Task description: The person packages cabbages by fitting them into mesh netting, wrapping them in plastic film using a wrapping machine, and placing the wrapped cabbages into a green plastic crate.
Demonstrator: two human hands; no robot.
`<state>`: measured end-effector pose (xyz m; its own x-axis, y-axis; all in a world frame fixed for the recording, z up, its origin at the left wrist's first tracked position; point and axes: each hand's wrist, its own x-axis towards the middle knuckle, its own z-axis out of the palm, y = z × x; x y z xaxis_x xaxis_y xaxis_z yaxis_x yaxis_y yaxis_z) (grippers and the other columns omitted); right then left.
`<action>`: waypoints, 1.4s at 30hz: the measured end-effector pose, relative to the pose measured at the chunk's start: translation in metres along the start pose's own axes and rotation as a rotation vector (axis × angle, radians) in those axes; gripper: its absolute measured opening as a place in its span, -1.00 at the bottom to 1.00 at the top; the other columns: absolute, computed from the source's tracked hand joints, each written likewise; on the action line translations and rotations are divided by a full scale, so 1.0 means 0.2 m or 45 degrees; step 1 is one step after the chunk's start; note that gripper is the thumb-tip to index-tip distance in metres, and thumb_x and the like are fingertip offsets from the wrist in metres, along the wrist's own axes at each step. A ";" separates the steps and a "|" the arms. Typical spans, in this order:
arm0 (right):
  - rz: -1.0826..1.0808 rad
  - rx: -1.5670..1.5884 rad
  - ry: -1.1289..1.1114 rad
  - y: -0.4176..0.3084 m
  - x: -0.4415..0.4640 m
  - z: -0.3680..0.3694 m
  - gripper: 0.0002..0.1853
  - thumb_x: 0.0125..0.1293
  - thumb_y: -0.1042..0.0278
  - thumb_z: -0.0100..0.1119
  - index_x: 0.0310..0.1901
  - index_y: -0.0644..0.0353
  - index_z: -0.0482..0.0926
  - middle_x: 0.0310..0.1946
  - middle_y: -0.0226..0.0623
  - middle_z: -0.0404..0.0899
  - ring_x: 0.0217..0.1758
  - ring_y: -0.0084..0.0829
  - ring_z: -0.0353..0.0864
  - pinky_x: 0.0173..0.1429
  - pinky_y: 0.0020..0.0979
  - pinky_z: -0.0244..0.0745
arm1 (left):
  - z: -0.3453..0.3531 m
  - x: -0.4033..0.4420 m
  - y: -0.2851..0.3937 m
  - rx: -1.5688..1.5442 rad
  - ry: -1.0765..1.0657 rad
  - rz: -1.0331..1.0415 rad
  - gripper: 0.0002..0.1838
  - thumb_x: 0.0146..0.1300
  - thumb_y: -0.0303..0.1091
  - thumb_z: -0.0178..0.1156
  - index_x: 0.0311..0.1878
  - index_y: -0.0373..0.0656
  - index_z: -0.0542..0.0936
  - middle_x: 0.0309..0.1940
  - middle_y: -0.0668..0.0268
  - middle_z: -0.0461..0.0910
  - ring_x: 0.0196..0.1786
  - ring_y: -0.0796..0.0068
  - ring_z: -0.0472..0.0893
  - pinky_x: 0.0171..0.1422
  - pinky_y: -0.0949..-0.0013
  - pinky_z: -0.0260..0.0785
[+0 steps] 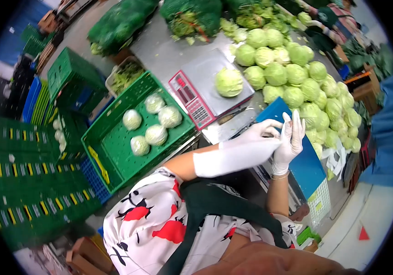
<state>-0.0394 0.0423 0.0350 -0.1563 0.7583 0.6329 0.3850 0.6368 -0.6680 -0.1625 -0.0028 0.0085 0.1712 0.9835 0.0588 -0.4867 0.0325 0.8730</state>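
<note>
My left hand [261, 131], in a white glove, has its fingers curled and pinched close to my right hand [291, 140]. What sits in that pinch is hard to make out. The right hand wears a similar glove, palm turned inward, fingers pointing up. A long white sheet [237, 158] spans across my left forearm and ends at the two hands; which one bears it I cannot tell. Under the hands lies a blue panel [313, 172]. A bare green cabbage [228, 82] rests on a scale [208, 68] with a red frame, beyond my left hand.
Several wrapped cabbages [155, 134] sit in a green crate [114, 169] on the left. A big pile of cabbages [311, 87] covers the right side. Green net bags [123, 23] stand at the back. A knife [231, 115] lies beside the scale. Stacked green crates [27, 183] fill the far left.
</note>
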 end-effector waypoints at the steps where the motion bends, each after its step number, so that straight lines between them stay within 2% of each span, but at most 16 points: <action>1: 0.070 0.182 -0.048 -0.02 -0.03 0.03 -0.64 0.34 0.63 0.16 0.17 0.36 0.56 0.09 -0.18 0.67 0.23 -0.37 0.58 0.56 -0.07 0.00 | -0.08 0.04 -0.11 0.003 -0.096 0.067 -0.62 0.34 -0.34 0.27 0.16 -0.21 0.48 -0.18 0.43 0.59 -0.07 0.67 0.53 0.06 0.49 0.39; 6: -0.325 -0.222 -0.035 0.06 -0.04 0.10 -0.61 0.40 0.59 0.10 0.25 0.36 0.49 0.11 -0.08 0.64 0.02 -0.37 0.67 0.51 -0.13 0.15 | -0.13 -0.04 -0.09 0.423 0.175 0.257 -0.85 0.31 -0.38 0.29 -0.16 -0.23 0.72 -0.22 0.33 0.65 -0.05 0.56 0.56 0.05 0.43 0.39; 8: 0.494 0.537 0.121 0.00 -0.08 0.14 -0.60 0.41 0.58 0.09 0.26 0.40 0.46 0.04 -0.01 0.65 -0.03 -0.34 0.66 0.36 -0.23 0.37 | -0.16 -0.06 -0.08 0.615 0.302 0.611 -0.84 0.31 -0.38 0.28 -0.13 -0.22 0.73 -0.20 0.30 0.65 -0.03 0.52 0.57 0.10 0.39 0.40; 11: 0.622 0.685 -0.327 0.09 -0.06 0.05 -0.53 0.44 0.53 0.06 0.36 0.41 0.34 0.04 -0.10 0.57 -0.06 -0.37 0.60 0.08 -0.39 0.55 | -0.19 -0.12 0.01 0.409 0.345 0.478 -0.82 0.36 -0.35 0.23 -0.14 -0.26 0.70 -0.11 0.27 0.63 -0.02 0.53 0.56 0.15 0.40 0.39; 14: 1.501 1.636 -0.401 0.09 -0.06 0.06 -0.42 0.42 0.47 0.08 0.43 0.34 0.22 0.07 -0.20 0.53 -0.02 -0.44 0.57 0.19 -0.41 0.47 | -0.27 -0.14 0.07 -0.457 0.100 0.120 -0.78 0.49 -0.32 0.05 0.00 -0.27 0.54 -0.07 0.30 0.58 -0.01 0.54 0.57 0.17 0.40 0.41; 16: 1.257 1.312 -0.616 0.12 -0.17 0.04 -0.53 0.36 0.41 0.14 0.27 0.36 0.39 0.03 -0.20 0.56 -0.05 -0.40 0.59 0.15 -0.38 0.48 | -0.27 -0.15 0.13 -0.592 0.235 0.278 -0.71 0.54 -0.20 -0.02 -0.03 -0.25 0.51 -0.18 0.33 0.58 -0.13 0.56 0.59 -0.01 0.42 0.48; 18: 1.153 1.314 -0.858 0.16 -0.19 0.00 -0.59 0.24 0.34 0.20 0.09 0.38 0.51 -0.11 -0.19 0.60 -0.14 -0.41 0.61 0.03 -0.41 0.50 | -0.44 -0.17 0.19 -1.213 -0.570 0.129 -0.68 0.56 -0.14 -0.07 -0.04 -0.21 0.51 -0.28 0.40 0.59 -0.25 0.63 0.58 -0.15 0.49 0.47; 20: 1.018 1.431 -1.067 0.14 -0.09 -0.01 -0.63 0.13 0.29 0.27 -0.11 0.41 0.58 -0.31 -0.24 0.63 -0.30 -0.43 0.62 -0.16 -0.44 0.52 | -0.26 -0.25 0.27 -0.574 0.225 -0.334 -0.70 0.57 -0.19 -0.13 -0.11 -0.13 0.55 -0.46 0.54 0.48 -0.49 0.73 0.47 -0.55 0.59 0.26; 23: 0.869 1.367 -0.810 0.07 0.11 0.03 -0.64 0.31 0.19 0.21 -0.19 0.44 0.59 -0.32 -0.23 0.61 -0.23 -0.38 0.63 -0.08 -0.39 0.54 | -0.29 -0.30 -0.05 -0.093 -0.197 -0.457 -0.68 0.53 -0.17 -0.04 0.04 -0.18 0.57 -0.35 0.48 0.57 -0.40 0.68 0.53 -0.33 0.50 0.44; 27: 0.962 1.655 -0.476 0.09 0.05 0.17 -0.63 0.62 0.31 -0.28 0.15 0.45 0.42 0.05 -0.15 0.56 0.05 -0.32 0.59 0.28 -0.30 0.45 | -0.44 -0.32 0.19 0.108 0.198 -0.350 -0.58 0.54 -0.08 -0.08 0.16 -0.17 0.58 -0.08 0.26 0.67 -0.08 0.51 0.64 0.07 0.40 0.50; 28: 0.915 1.154 -0.554 0.18 -0.01 0.17 -0.62 0.57 0.31 -0.15 0.22 0.45 0.40 0.08 -0.16 0.56 0.09 -0.33 0.59 0.26 -0.33 0.45 | -0.47 -0.33 0.22 -0.070 0.260 -0.078 -0.53 0.55 -0.08 -0.09 0.22 -0.26 0.52 0.02 0.20 0.65 0.03 0.42 0.63 0.19 0.35 0.45; 30: 1.335 1.765 -0.942 0.27 0.04 0.24 -0.61 0.47 0.34 -0.01 0.19 0.46 0.45 0.04 -0.18 0.59 0.12 -0.40 0.59 0.21 -0.39 0.46 | -0.57 -0.34 0.24 -0.629 0.203 0.115 -0.49 0.54 -0.09 -0.08 0.27 -0.34 0.47 0.09 0.19 0.62 0.12 0.36 0.60 0.29 0.30 0.40; 32: 1.022 0.914 -1.240 0.37 0.14 0.32 -0.76 0.29 0.39 0.26 -0.09 0.36 0.63 -0.23 -0.34 0.69 -0.18 -0.54 0.60 -0.03 -0.50 0.49 | -0.66 -0.35 0.20 -0.586 0.231 0.125 -0.47 0.50 -0.10 0.03 0.31 -0.36 0.44 0.20 0.15 0.56 0.28 0.37 0.51 0.41 0.28 0.33; 34: 0.682 0.287 -0.904 0.56 0.14 0.49 -0.80 0.27 0.36 0.32 -0.14 0.28 0.65 -0.32 -0.39 0.69 -0.26 -0.62 0.56 -0.08 -0.52 0.48 | -0.79 -0.31 0.13 0.281 0.458 -0.198 -0.60 0.40 -0.28 0.18 0.21 -0.30 0.57 0.08 0.23 0.66 0.13 0.44 0.61 0.27 0.39 0.43; 38: 0.555 -0.007 -0.487 0.70 0.20 0.93 -0.57 0.43 0.00 0.09 -0.08 0.27 0.66 -0.24 -0.04 0.72 -0.17 -0.14 0.71 0.01 -0.25 0.52 | -1.13 -0.02 -0.10 0.551 1.258 0.030 -0.56 0.46 -0.14 0.08 0.17 -0.31 0.60 -0.03 0.24 0.70 -0.06 0.43 0.66 0.07 0.45 0.47; 42: 0.511 -0.153 -0.635 0.68 0.26 1.10 -0.35 0.48 -0.19 -0.18 -0.18 0.32 0.69 -0.24 0.17 0.66 -0.08 0.16 0.63 0.05 -0.07 0.47 | -1.32 0.22 -0.27 0.069 1.294 -0.122 -0.39 0.51 0.10 -0.09 0.15 -0.33 0.58 -0.04 0.18 0.68 -0.05 0.40 0.65 0.03 0.37 0.47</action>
<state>-0.1945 0.1999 -0.1086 -0.3718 0.9259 0.0663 0.5961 0.2929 -0.7476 -0.3542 0.0851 -0.1637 -0.6127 0.6638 -0.4289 -0.4656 0.1353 0.8746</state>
